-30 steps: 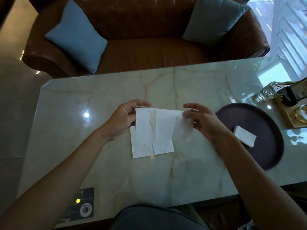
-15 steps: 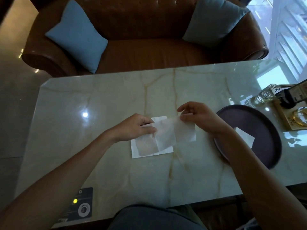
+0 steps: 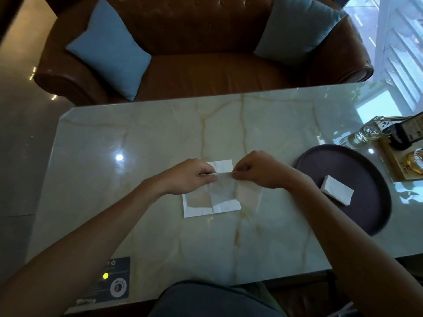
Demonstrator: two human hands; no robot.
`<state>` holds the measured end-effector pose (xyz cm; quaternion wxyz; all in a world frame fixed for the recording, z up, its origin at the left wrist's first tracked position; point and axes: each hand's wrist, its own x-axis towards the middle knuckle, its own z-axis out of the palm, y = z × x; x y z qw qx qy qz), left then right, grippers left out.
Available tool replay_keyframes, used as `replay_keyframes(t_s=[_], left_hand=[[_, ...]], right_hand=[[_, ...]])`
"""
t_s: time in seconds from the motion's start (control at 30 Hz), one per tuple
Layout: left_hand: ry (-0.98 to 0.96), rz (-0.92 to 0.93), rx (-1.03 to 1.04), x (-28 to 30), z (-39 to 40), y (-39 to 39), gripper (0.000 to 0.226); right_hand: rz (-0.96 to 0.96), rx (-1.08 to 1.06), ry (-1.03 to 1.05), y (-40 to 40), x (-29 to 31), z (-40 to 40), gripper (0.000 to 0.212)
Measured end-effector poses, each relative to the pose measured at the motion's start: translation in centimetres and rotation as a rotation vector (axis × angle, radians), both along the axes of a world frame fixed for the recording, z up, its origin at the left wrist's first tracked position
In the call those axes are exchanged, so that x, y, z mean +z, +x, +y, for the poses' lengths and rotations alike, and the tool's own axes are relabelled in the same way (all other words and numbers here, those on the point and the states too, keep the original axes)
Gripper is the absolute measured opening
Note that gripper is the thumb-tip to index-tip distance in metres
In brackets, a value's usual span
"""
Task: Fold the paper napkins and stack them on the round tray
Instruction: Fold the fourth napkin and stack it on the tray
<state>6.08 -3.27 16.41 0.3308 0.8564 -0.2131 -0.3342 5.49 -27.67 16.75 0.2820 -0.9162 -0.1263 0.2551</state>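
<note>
A thin white paper napkin (image 3: pixel 225 187) hangs over the middle of the marble table, pinched along its top edge by my left hand (image 3: pixel 190 176) and my right hand (image 3: pixel 258 169). Under it more white napkins (image 3: pixel 201 210) lie flat on the table. To the right sits the dark round tray (image 3: pixel 366 211), with one folded napkin (image 3: pixel 336 193) lying on it.
A clear glass bottle (image 3: pixel 364 133) and a wooden tray with dark items (image 3: pixel 402 154) stand at the table's far right. A brown leather sofa (image 3: pixel 201 65) with two blue cushions lies beyond the table. A dark card with a yellow dot (image 3: pixel 112 280) rests at the near left edge.
Both hands have come closer together and now pinch the top edge of one thin napkin sheet, which has been drawn down toward me over the flat napkins.
</note>
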Motion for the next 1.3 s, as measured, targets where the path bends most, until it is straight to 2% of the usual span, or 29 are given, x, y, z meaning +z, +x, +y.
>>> replay_keyframes(t_s=[0.2, 0.47, 0.57, 0.63, 0.67, 0.7, 0.77, 0.83, 0.87, 0.9, 0.97, 1.0, 1.03, 1.07, 1.13, 1.2, 1.23, 1.3], left_hand=[[-0.02, -0.02, -0.006, -0.4, 1.3, 0.4, 0.024], [-0.016, 0.047, -0.044, -2.0, 4.1, 1.1, 0.038], [0.097, 0.105, -0.073, -2.4, 5.9, 1.7, 0.031], [0.213, 0.055, -0.088, -2.6, 6.6, 2.1, 0.023], [0.256, 0.013, -0.081, -2.7, 6.4, 2.3, 0.034], [0.259, -0.025, -0.066, -2.6, 5.7, 2.3, 0.057], [0.153, -0.069, -0.041, -2.2, 2.8, 2.0, 0.095], [0.021, -0.092, -0.041, -1.8, -0.9, 1.6, 0.105], [-0.022, -0.098, -0.041, -1.8, -2.5, 1.5, 0.099], [-0.076, -0.085, -0.046, -1.8, -3.9, 1.5, 0.082], [-0.146, -0.088, -0.052, -1.9, -5.9, 1.6, 0.023], [-0.167, -0.096, -0.05, -1.9, -6.5, 1.5, 0.008], [-0.181, -0.083, -0.038, -2.2, -6.9, 1.5, 0.023], [-0.206, -0.036, -0.015, -2.4, -7.2, 1.3, 0.028], [-0.311, 0.126, 0.087, -2.6, -7.4, 1.1, 0.024], [-0.413, 0.262, 0.193, -2.9, -7.1, 0.9, 0.021], [-0.451, 0.309, 0.24, -2.9, -6.9, 0.8, 0.021], [-0.525, 0.378, 0.302, -3.1, -6.6, 0.8, 0.022]], right_hand=[[0.039, -0.013, -0.03, 0.5, 0.2, -2.2, 0.016], [0.021, 0.002, -0.018, 1.3, 1.0, -3.5, 0.012], [-0.034, 0.033, -0.078, 1.3, 1.4, -3.2, 0.015], [-0.069, 0.057, -0.104, 1.0, 1.8, -2.9, 0.017], [-0.086, 0.078, -0.119, 0.8, 2.0, -2.7, 0.018], [-0.105, 0.106, -0.137, 0.7, 2.2, -2.4, 0.019], [-0.142, 0.172, -0.178, 0.3, 2.6, -1.7, 0.021], [-0.169, 0.213, -0.208, 0.1, 3.1, -1.1, 0.019], [-0.17, 0.214, -0.206, 0.0, 3.5, -0.9, 0.018], [-0.165, 0.203, -0.195, 0.0, 3.9, -0.9, 0.018], [-0.142, 0.16, -0.173, 0.1, 4.7, -1.3, 0.016], [-0.139, 0.128, -0.166, 0.3, 5.0, -1.6, 0.015], [-0.147, 0.077, -0.146, 0.4, 5.2, -2.0, 0.015], [-0.162, 0.002, -0.101, 0.5, 5.3, -2.6, 0.017], [-0.135, -0.215, 0.111, 0.4, 4.9, -4.2, 0.026], [-0.026, -0.408, 0.36, -0.2, 4.1, -5.9, 0.031], [0.023, -0.452, 0.428, -0.7, 3.5, -6.5, 0.034], [0.039, -0.462, 0.41, -1.4, 2.0, -6.8, 0.041]])
